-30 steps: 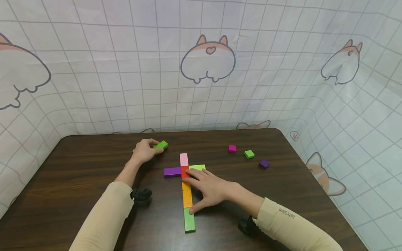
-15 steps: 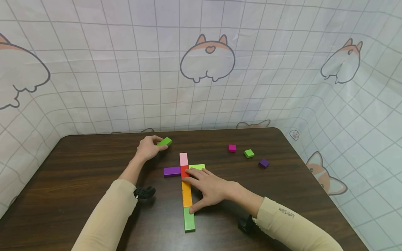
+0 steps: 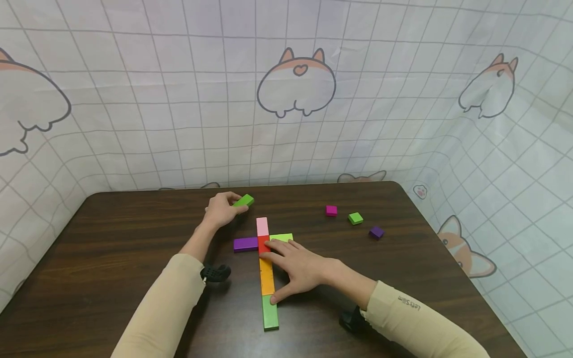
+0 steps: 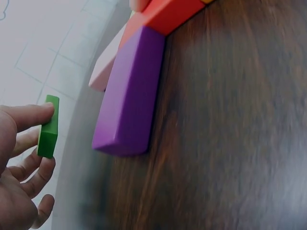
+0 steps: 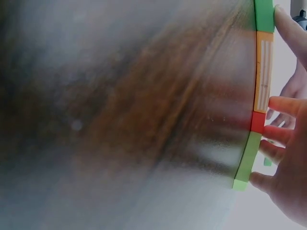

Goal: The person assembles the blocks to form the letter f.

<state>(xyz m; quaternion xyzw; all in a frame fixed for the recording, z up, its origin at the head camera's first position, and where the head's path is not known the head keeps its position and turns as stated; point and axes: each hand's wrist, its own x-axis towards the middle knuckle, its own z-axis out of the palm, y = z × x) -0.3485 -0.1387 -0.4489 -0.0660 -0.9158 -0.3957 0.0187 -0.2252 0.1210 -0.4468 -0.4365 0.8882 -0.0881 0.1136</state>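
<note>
My left hand [image 3: 221, 209] pinches a small green block [image 4: 49, 127] between thumb and fingers, beyond the cross of blocks near the table's far edge. Spread wide, my right hand [image 3: 302, 268] rests its fingertips on the cross. Its thumb touches the darker green block [image 3: 270, 314] at the near end, and other fingers lie at the red block [image 3: 264, 242], the orange block [image 3: 266, 276] and the light green block [image 5: 248, 158]. A pink block [image 3: 262, 226] tops the column. The purple block [image 4: 127, 96] forms the left arm.
Toward the back right lie a magenta block [image 3: 331, 211], a small green cube-like block [image 3: 355, 218] and a dark purple block [image 3: 376, 232], apart from one another. A white gridded curtain [image 3: 201, 99] hangs behind the dark wooden table [image 3: 112, 258].
My left hand has moved right and slightly farther away with the green block, toward the top of the pink block. The right hand and the cross have stayed in place.
</note>
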